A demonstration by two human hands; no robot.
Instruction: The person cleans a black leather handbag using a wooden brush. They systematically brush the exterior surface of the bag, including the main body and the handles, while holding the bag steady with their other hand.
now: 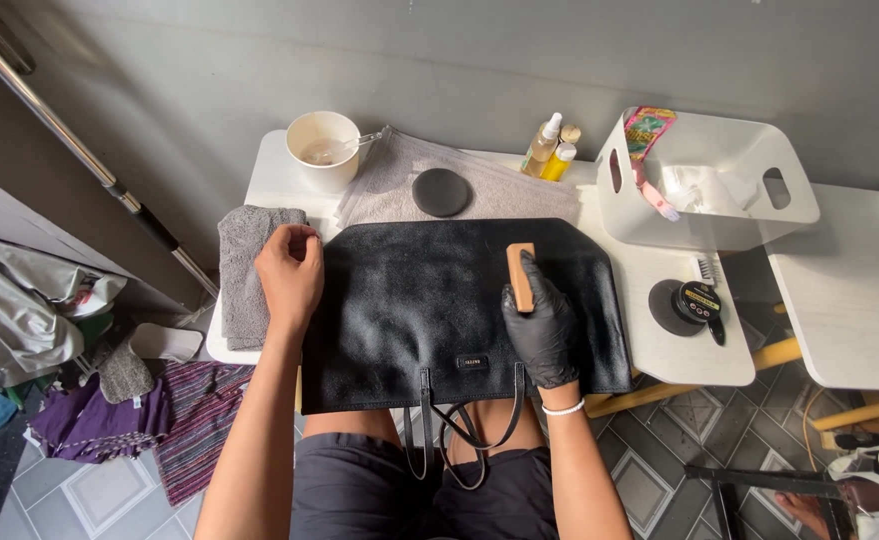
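Note:
A black leather tote bag [419, 310] lies flat on a small white table [279, 180], its handles hanging toward my lap. My right hand [541, 325], in a black glove, grips a wooden-backed brush [520, 276] and presses it on the bag's upper right part. My bare left hand [289, 275] rests at the bag's upper left corner, fingers curled over its edge, beside a folded grey cloth [247, 275].
At the back stand a white cup [323, 150] with a spoon, a grey towel [519, 190] with a black round pad [441, 192], small bottles [549, 150] and a white bin [709, 180]. A round polish tin [687, 303] lies right. Clothes lie on the floor at left.

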